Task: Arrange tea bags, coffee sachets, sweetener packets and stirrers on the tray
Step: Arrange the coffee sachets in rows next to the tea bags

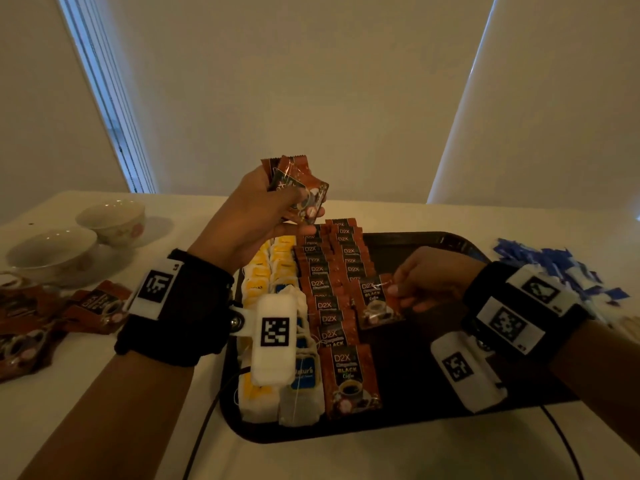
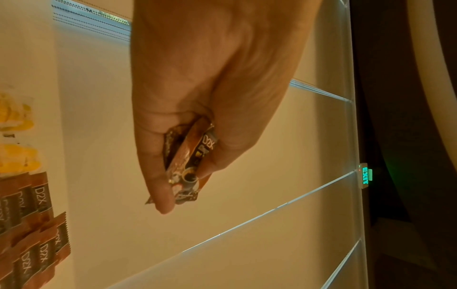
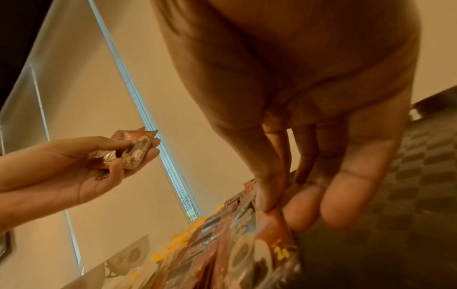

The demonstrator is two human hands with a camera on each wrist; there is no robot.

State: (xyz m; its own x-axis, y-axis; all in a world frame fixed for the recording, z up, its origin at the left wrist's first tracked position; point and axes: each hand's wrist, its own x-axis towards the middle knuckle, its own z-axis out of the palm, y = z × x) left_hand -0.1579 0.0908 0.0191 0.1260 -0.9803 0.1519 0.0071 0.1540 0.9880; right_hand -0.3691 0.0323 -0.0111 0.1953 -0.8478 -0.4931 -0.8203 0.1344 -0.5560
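my right hand (image 1: 427, 280) pinches one coffee sachet (image 1: 375, 301) low over the tray (image 1: 450, 415) — set crooked, it nudges the laid sachet rows (image 1: 332, 289). my left hand (image 1: 256, 216) clamps a spare bunch (image 1: 298, 185) — they could slip.

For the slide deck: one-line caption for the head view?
Right hand lays a coffee sachet on the tray; left hand holds spare sachets.

Left hand (image 1: 256, 209) raised, fingers curled gripping, right hand (image 1: 427, 278) low, thumb and fingertips pinching
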